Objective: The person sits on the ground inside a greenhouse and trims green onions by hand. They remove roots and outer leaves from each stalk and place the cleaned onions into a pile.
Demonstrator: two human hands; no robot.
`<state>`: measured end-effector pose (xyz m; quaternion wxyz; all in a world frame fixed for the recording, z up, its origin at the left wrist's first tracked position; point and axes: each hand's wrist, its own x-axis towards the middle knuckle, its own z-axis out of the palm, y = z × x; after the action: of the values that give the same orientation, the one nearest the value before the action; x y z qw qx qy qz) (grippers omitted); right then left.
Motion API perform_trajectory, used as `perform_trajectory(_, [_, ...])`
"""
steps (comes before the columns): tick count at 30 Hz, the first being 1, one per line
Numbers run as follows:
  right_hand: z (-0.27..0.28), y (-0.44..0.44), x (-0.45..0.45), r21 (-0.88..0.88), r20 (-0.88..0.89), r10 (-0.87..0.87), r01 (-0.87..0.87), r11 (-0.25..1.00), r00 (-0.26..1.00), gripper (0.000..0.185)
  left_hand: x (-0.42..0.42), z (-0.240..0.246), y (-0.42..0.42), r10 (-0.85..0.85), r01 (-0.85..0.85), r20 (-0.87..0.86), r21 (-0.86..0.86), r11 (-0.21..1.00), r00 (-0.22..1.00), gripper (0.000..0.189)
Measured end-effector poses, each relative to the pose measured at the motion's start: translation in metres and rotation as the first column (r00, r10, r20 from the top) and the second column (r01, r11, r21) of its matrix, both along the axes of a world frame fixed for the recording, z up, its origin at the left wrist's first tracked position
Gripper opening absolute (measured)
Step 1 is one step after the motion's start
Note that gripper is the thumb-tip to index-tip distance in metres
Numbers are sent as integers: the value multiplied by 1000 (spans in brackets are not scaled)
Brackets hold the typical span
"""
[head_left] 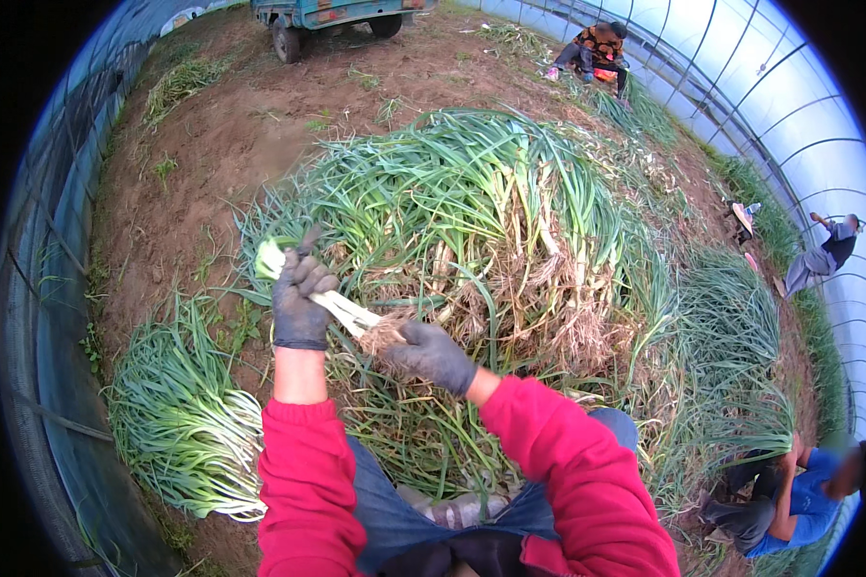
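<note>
My left hand (302, 296), in a dark, soiled glove, is closed around a few green onions (346, 311). Their white stalks point to the lower right and a cut or folded green part shows above the fist. My right hand (429, 353), gloved too, is at the root end, its fingers on the brown roots. Beyond both hands lies a large heap of green onions (476, 180) with roots and dry outer leaves on. To the left of my left sleeve is a pile of onions with clean white stalks (209, 433).
Stripped leaves (433, 440) cover the ground between my knees. A blue vehicle (332, 14) stands at the top. Co-workers sit at the upper right (599, 50), right (823, 252) and lower right (801, 498), near more onions (729, 310). Plastic sheeting (65, 288) runs along the left.
</note>
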<state>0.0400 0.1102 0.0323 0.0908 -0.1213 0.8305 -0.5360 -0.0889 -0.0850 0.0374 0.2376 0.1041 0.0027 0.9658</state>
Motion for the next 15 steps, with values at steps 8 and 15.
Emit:
perform_trajectory(8, [-17,67,43,640,-248,56,120,759,967,44,-12,-5,-54,292,-287,105,-61,956,951,44])
perform_trajectory(15, [0,140,-103,764,-554,-389,635,114,736,39,-9,-9,-30,201,-200,3,-106,974,980,40])
